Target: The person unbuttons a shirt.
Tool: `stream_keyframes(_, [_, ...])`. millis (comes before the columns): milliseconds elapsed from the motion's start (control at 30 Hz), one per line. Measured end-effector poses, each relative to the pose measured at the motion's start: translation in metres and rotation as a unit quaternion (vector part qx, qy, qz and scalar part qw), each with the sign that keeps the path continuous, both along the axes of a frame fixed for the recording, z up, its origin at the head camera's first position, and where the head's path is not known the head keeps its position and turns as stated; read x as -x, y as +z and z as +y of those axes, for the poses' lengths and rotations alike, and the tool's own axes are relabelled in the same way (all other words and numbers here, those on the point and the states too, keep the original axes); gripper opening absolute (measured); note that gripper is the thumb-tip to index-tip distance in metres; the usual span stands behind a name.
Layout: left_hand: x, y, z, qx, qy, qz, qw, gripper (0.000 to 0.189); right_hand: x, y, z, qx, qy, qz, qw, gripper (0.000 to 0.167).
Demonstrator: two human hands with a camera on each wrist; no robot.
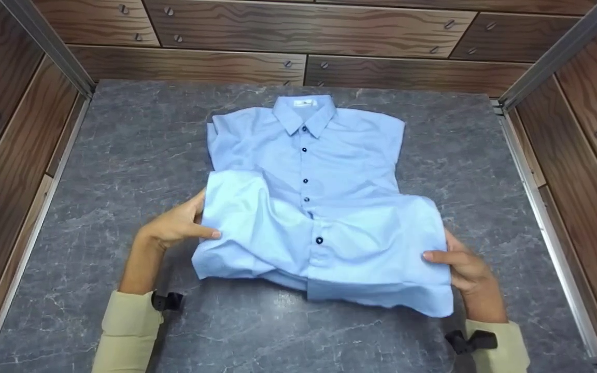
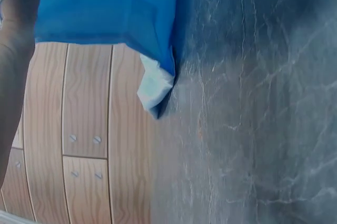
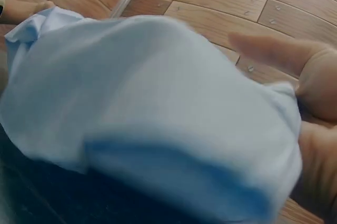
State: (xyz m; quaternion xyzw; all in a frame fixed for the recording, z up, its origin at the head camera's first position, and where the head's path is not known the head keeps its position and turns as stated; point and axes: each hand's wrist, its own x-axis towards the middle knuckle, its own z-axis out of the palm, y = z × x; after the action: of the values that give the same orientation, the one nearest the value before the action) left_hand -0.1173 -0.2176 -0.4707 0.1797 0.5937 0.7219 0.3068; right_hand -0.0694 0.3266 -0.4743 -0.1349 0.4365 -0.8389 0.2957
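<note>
A light blue button-up shirt [image 1: 350,155] lies front side up, its collar pointing to the far side and its lower half lifted toward the head camera. My left hand [image 1: 182,223] pinches the shirt's left edge, thumb on top and the other fingers hidden beneath the cloth. At the opposite edge my right hand [image 1: 462,261] grips the fabric the same way, its thumb over the front. Dark buttons run down the middle. In the right wrist view the raised cloth [image 3: 158,71] spans between both hands, and the right thumb [image 3: 279,52] shows beside it.
The shirt is on a grey marbled table [image 1: 381,342]. Wood-patterned panels [image 1: 236,26] stand behind it and on both sides, with metal rails [image 1: 542,202] along the side edges. Black straps [image 1: 168,300] sit at both wrists over the sleeves.
</note>
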Motion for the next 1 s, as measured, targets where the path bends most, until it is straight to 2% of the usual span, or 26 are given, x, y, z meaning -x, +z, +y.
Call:
stream_keyframes(100, [-0.008, 0.000, 0.001, -0.017, 0.012, -0.021, 0.9996, 0.123, -0.005, 0.004, -0.002, -0.014, -0.009, -0.034, 0.9993, 0.060])
stream_keyframes(167, [-0.014, 0.000, 0.003, -0.008, 0.021, -0.028, 0.9994, 0.124, -0.009, 0.005, -0.004, -0.019, -0.008, -0.055, 0.9983, 0.056])
stream_keyframes(300, [-0.027, -0.006, 0.005, 0.076, 0.029, -0.014, 0.9966, 0.121, -0.018, 0.000, -0.004, -0.039, -0.003, -0.102, 0.9940, 0.049])
stream_keyframes(400, [-0.036, -0.014, 0.007, 0.159, 0.026, 0.007, 0.9869, 0.118, -0.026, -0.010, -0.002, -0.068, -0.002, -0.141, 0.9877, 0.045])
stream_keyframes(467, [-0.041, -0.020, 0.009, 0.199, 0.024, 0.016, 0.9796, 0.116, -0.030, -0.017, -0.002, -0.093, 0.000, -0.161, 0.9825, 0.042])
stream_keyframes(567, [-0.048, -0.028, 0.009, 0.216, 0.010, 0.008, 0.9763, 0.115, -0.035, -0.028, -0.002, -0.135, 0.003, -0.181, 0.9742, 0.041])
stream_keyframes(633, [-0.052, -0.033, 0.007, 0.222, -0.006, -0.011, 0.9749, 0.103, -0.039, -0.036, -0.002, -0.154, 0.005, -0.196, 0.9684, 0.040])
stream_keyframes(700, [-0.056, -0.037, 0.003, 0.232, -0.027, -0.040, 0.9714, 0.074, -0.043, -0.044, 0.000, -0.170, 0.011, -0.208, 0.9631, 0.038])
stream_keyframes(767, [-0.059, -0.042, -0.001, 0.253, -0.048, -0.060, 0.9644, 0.038, -0.048, -0.052, 0.002, -0.192, 0.020, -0.211, 0.9582, 0.035])
stream_keyframes(900, [-0.065, -0.051, -0.005, 0.283, -0.084, -0.080, 0.9521, 0.039, -0.054, -0.065, 0.007, -0.265, 0.042, -0.186, 0.9451, 0.039])
stream_keyframes(1000, [-0.069, -0.055, -0.005, 0.297, -0.102, -0.082, 0.9458, 0.036, -0.056, -0.070, 0.007, -0.332, 0.048, -0.158, 0.9287, 0.050])
